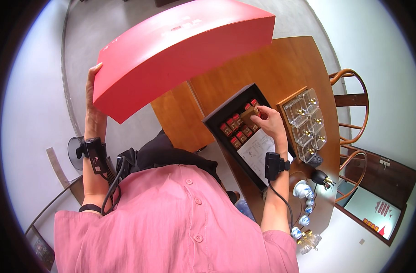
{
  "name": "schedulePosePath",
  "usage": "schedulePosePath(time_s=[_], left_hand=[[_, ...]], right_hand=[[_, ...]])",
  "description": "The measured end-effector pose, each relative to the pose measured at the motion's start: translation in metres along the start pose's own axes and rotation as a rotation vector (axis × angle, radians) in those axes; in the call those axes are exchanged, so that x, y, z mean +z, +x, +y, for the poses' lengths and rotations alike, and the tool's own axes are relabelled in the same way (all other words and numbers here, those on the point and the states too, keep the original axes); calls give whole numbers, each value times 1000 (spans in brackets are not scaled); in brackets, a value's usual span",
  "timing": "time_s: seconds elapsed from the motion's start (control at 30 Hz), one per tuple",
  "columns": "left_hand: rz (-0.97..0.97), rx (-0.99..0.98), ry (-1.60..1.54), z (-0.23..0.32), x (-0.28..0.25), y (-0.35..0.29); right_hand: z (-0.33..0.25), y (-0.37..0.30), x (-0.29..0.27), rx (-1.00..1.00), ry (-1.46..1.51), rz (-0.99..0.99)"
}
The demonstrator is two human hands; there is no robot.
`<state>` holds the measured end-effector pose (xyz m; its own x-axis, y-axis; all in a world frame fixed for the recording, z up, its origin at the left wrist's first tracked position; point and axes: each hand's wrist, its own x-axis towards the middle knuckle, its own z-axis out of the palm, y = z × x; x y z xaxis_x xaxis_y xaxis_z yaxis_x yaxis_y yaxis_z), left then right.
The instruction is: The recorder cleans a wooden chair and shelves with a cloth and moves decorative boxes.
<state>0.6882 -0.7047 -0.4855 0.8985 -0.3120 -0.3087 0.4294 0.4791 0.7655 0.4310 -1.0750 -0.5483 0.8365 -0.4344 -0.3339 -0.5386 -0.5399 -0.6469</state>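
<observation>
My left hand (93, 88) is closed on the left end of a large, long red box (185, 50), held up and tilted above the table's far left part. Its underside is hidden. My right hand (268, 122) reaches over an open black box (227, 103) on the table. Between thumb and fingers it pinches a small brown packet (249, 116). Several small red-topped gold-brown packs (235, 142) stand in rows inside the black box, some of them hidden by my fingers. A white paper sheet (259, 152) with faint drawing lies in its near part.
A wooden tray (280, 112) with several clear lidded containers (302, 134) stands right of the black box. Blue-and-white porcelain pieces (302, 189) and a dark pot with small tools (324, 179) are nearer. Wooden chairs (363, 95) stand along the table's right edge.
</observation>
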Motion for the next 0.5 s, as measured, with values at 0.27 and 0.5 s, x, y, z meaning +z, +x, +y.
schedulePosePath(time_s=[0.27, 0.5], left_hand=[[7, -60, -15, 1, -5, 6], [-6, -84, -62, 0, -5, 8]], right_hand=[[9, -4, 8, -110, -49, 170], [-5, -9, 34, -171, -94, 274]])
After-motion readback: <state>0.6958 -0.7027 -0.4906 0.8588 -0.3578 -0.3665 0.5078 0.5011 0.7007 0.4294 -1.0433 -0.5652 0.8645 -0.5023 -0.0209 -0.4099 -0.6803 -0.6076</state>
